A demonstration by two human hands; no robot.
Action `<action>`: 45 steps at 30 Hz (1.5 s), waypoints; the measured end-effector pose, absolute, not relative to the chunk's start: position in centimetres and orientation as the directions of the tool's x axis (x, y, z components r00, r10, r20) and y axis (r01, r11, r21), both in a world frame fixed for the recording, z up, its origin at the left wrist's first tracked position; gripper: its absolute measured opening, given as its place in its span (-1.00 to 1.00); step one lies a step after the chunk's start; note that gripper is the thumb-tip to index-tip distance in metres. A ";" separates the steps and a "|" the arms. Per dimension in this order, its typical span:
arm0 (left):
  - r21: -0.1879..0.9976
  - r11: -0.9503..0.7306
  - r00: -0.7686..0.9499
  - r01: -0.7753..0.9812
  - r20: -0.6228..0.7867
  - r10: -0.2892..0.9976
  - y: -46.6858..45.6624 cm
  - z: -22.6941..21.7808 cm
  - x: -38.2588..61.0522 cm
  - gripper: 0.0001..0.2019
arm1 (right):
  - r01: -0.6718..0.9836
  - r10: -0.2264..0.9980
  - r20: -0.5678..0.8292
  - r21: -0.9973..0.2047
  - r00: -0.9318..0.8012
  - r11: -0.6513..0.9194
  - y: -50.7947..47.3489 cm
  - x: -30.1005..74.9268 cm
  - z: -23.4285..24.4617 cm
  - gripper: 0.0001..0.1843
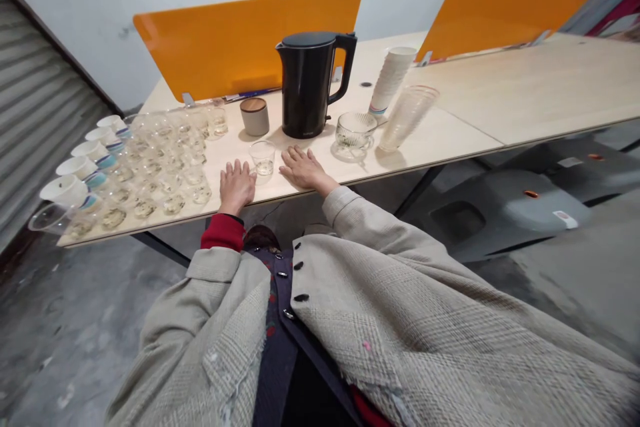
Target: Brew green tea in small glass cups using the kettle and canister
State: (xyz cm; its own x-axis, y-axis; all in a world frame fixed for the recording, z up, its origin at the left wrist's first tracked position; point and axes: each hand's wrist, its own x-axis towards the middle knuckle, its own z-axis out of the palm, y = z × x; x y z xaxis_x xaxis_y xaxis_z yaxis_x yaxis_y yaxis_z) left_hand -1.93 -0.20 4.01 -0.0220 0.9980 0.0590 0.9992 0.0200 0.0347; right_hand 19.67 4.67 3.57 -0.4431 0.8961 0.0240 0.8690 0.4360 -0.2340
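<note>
On the desk (440,123), hands (237,187) (304,169) flat, open

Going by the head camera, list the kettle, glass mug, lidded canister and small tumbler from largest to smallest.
Kettle, then glass mug. Canister and tumbler look about alike, and the tumbler sits nearer the camera, so I can't rank those two.

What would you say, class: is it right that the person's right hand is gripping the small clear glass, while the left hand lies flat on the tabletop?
No: the right hand is not gripping the small clear glass. The head view shows it lying flat on the tabletop, apart from the glass. The left hand does lie flat there.
</note>
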 end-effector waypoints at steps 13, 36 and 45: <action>0.063 0.013 -0.018 0.998 0.080 0.997 0.0 3.6 -2.1 -0.35 | 0.879 0.905 -0.010 -0.244 -0.425 0.410 4.1 19.6 4.1 -0.24; 0.049 -0.018 0.016 0.999 0.054 0.998 -0.3 4.0 -2.2 -0.39 | 0.883 0.909 -0.004 -0.241 -0.417 0.403 4.4 19.6 3.9 -0.24; 0.051 0.006 -0.009 0.999 0.050 0.999 -0.2 3.8 -2.1 -0.37 | 0.885 0.908 0.001 -0.224 -0.419 0.408 4.3 19.6 4.0 -0.24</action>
State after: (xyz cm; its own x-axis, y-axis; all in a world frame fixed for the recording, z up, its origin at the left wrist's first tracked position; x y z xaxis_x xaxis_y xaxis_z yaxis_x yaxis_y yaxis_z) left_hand -2.08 -0.22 3.79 -0.0091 0.9987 0.0504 0.9987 0.0065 0.0513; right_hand 19.56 4.27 4.01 -0.4189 0.9080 0.0006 0.8848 0.4084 -0.2245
